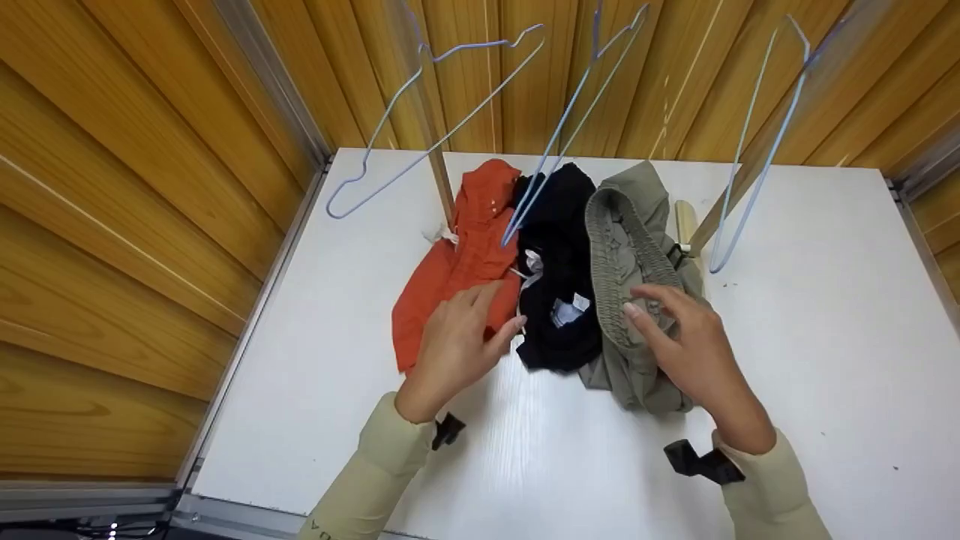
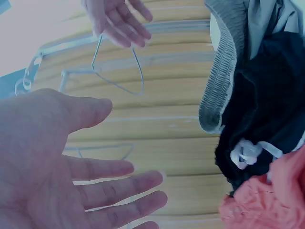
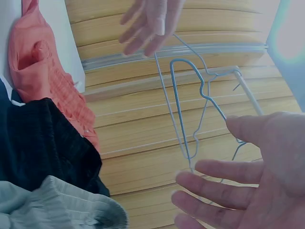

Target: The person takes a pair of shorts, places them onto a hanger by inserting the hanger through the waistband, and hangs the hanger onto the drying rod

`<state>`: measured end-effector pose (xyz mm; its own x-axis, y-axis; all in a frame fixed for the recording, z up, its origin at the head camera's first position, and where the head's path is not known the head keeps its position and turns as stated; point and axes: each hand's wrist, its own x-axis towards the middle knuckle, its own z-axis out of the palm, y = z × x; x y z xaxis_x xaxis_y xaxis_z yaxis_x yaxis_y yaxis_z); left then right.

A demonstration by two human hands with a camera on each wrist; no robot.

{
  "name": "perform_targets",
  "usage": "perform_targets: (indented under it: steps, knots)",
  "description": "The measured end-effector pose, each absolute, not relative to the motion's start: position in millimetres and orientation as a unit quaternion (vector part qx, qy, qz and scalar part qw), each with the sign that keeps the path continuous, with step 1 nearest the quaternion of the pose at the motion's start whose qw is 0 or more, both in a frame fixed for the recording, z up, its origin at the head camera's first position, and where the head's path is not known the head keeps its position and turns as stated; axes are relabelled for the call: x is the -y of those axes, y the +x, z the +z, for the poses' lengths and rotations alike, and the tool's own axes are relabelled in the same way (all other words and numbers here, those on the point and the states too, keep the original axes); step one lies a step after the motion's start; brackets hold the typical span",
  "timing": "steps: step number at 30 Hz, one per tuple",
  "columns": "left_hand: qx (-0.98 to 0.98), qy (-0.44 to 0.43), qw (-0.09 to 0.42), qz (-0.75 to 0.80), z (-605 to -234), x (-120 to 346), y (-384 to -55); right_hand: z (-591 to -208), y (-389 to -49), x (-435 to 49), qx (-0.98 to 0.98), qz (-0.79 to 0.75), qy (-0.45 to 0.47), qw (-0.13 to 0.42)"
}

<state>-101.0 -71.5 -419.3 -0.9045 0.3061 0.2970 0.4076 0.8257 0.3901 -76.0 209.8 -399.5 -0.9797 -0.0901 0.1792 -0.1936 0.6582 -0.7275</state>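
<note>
olive garment point(image 1: 636, 244) lies beside black garment point(image 1: 568, 201); left hand point(image 1: 459, 339) and right hand point(image 1: 694, 345), fingers parted, hold nothing; low-hung hanger point(image 1: 534, 177) could snag lifted cloth.

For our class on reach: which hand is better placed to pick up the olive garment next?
Probably the right hand: in the head view it overlaps the olive garment, while the left hand overlaps the orange garment.

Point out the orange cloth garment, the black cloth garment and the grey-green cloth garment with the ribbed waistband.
Orange cloth garment point(image 1: 475, 251): head view, on its creased middle.
Black cloth garment point(image 1: 571, 259): head view, near its middle.
Grey-green cloth garment point(image 1: 630, 259): head view, inside its waistband opening.
</note>
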Motion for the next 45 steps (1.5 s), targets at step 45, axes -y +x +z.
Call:
perform_targets:
  steps: [45]
  knots:
    - [0.950, 0.037, -0.057, -0.306, -514, 129, -143, -452, -107, -174, 0.865, 0.498, 0.059, -0.014]
